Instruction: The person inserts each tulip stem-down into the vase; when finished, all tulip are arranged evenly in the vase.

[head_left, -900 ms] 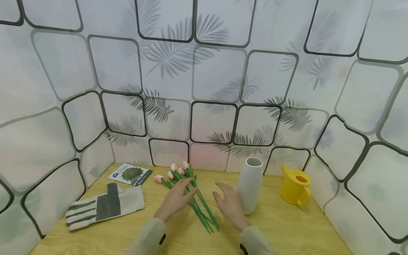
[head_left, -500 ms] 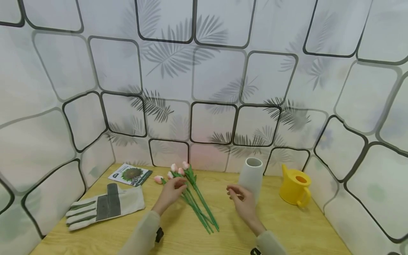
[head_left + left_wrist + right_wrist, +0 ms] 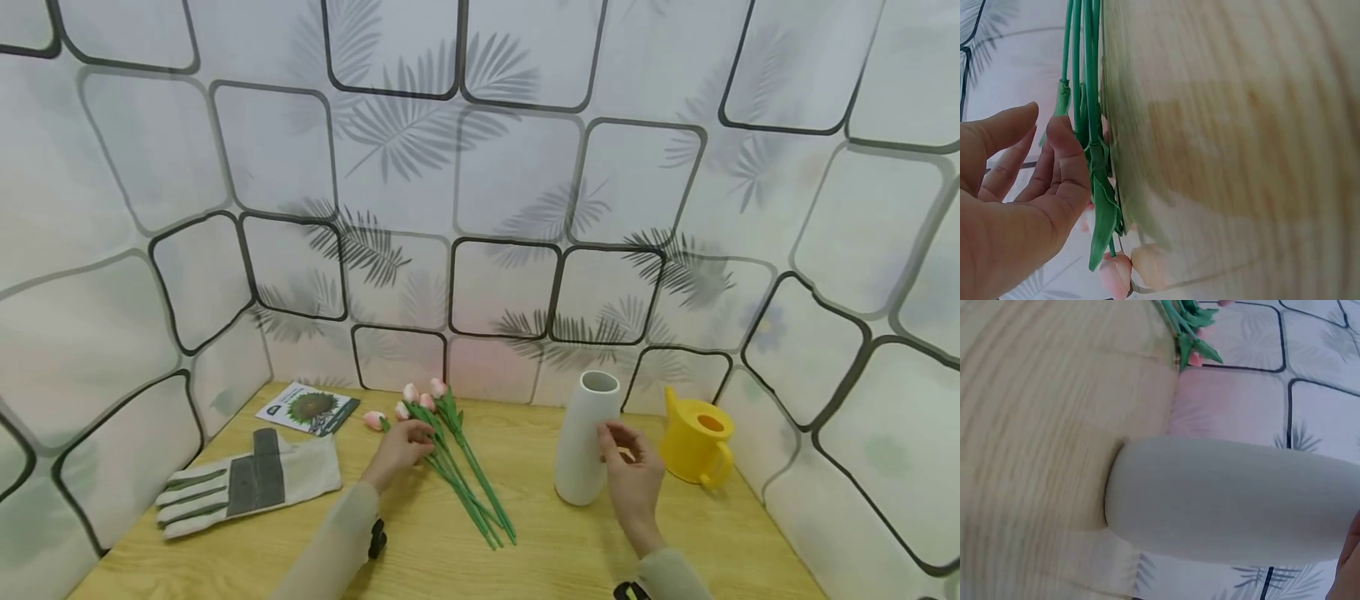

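Several pink tulips with green stems [image 3: 480, 477] lie fanned on the table. My left hand [image 3: 396, 457] is over their leaves, fingers bent and thumb apart from them. In the left wrist view the fingertips of that hand [image 3: 1025, 194] are right beside the green leaves [image 3: 1104, 209], gripping nothing; whether they touch cannot be told. A white vase [image 3: 581, 450] stands upright right of the flowers. My right hand [image 3: 636, 487], loosely curved, is at its right side, not wrapped around it. The right wrist view shows the vase [image 3: 1222, 500] and the hand's edge [image 3: 1349, 569] near its upper part.
A yellow watering can [image 3: 686, 446] stands right of the vase. On the left lie a grey and white glove [image 3: 255, 483] and a seed packet [image 3: 303, 408]. Patterned cloth walls [image 3: 397, 292] rise behind and beside the wooden table [image 3: 450, 575].
My right hand has moved right, from between the flowers and vase, across the vase's front to its right side. My left hand has drawn slightly left, its fingers more bent.
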`<state>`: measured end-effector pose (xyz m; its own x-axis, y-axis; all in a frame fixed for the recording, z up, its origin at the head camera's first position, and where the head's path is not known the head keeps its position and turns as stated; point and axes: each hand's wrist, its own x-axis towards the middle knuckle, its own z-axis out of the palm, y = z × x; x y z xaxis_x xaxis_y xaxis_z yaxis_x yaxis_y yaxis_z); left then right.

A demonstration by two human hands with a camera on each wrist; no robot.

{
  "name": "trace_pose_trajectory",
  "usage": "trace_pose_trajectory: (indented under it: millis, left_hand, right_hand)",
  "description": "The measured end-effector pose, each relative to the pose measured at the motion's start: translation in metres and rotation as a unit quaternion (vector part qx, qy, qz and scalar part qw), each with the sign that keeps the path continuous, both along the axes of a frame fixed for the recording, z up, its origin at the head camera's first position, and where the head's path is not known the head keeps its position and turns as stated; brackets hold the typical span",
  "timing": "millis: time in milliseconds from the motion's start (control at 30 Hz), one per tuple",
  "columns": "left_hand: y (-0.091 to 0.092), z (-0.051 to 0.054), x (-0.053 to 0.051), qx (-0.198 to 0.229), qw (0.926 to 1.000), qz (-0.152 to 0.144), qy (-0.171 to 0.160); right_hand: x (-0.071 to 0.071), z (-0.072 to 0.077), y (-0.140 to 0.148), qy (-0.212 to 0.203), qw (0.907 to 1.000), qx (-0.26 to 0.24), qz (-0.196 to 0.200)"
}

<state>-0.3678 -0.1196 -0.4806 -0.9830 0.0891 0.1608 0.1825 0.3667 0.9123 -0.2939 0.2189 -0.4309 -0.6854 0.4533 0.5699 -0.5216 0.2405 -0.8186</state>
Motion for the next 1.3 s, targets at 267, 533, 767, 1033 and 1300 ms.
trace_pose_trajectory:
  millis: [267, 533, 767, 1033, 1300]
  left_hand:
    - [-0.002, -0.001, 0.0, 0.004, 0.9993, 0.001, -0.037]
    - [-0.002, 0.0, -0.004, 0.002, 0.9991, -0.014, -0.039]
    - [0.006, 0.0, -0.011, -0.023, 0.9992, -0.006, -0.031]
    - [0.012, 0.0, -0.021, -0.064, 0.9972, 0.015, -0.037]
    - [0.015, 0.0, -0.025, -0.119, 0.9927, 0.011, -0.013]
  right_hand:
    - [-0.009, 0.008, 0.014, -0.007, 0.9998, 0.0, -0.02]
    - [-0.015, 0.009, 0.019, -0.08, 0.9952, 0.023, 0.053]
    - [-0.019, 0.008, 0.02, -0.125, 0.9847, 0.044, 0.113]
    - [-0.021, 0.008, 0.018, -0.137, 0.9826, 0.037, 0.12]
    - [-0.022, 0.009, 0.019, -0.137, 0.9824, 0.032, 0.123]
